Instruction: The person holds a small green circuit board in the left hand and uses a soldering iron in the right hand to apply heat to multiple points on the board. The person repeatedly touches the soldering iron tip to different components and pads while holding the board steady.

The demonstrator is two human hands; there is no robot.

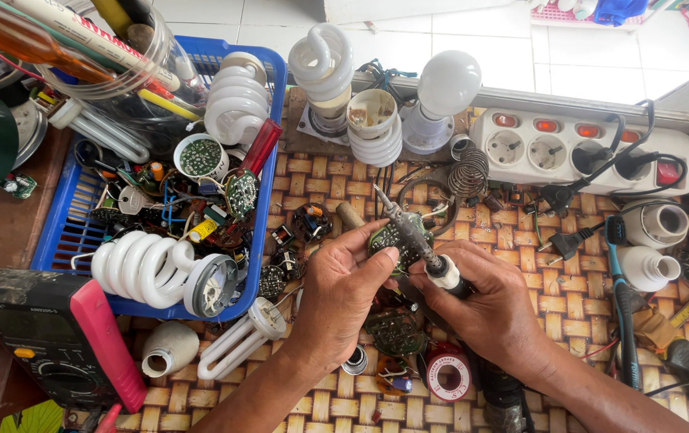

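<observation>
The small round circuit board (390, 238) sits in the middle of the woven mat surface (569, 305), and I hold it up a little in my left hand (336, 293), with my thumb and fingers pinched on its edge. My right hand (493, 309) is wrapped tight around the soldering iron (408, 232), and the iron lies across the top of the board with its tip sticking out past the far side. I think the work on the board is in the middle: the board is out and the iron is on it, but I cannot see any finished joints, and a red spool of solder wire (448, 373) waits just under my hands. Other small boards (395, 330) lie below my hands too, so I guess more are left to do. There is not much open room. On my left a blue basket (268, 232) full of curly lamp bulbs (148, 269) and parts stands close by. Behind the board are more bulbs (324, 68) and a white power strip (585, 148) with black plugs and cords. On my right lie bulb bases (655, 224) and tools. A red and black meter (56, 337) rests at the near left edge.
</observation>
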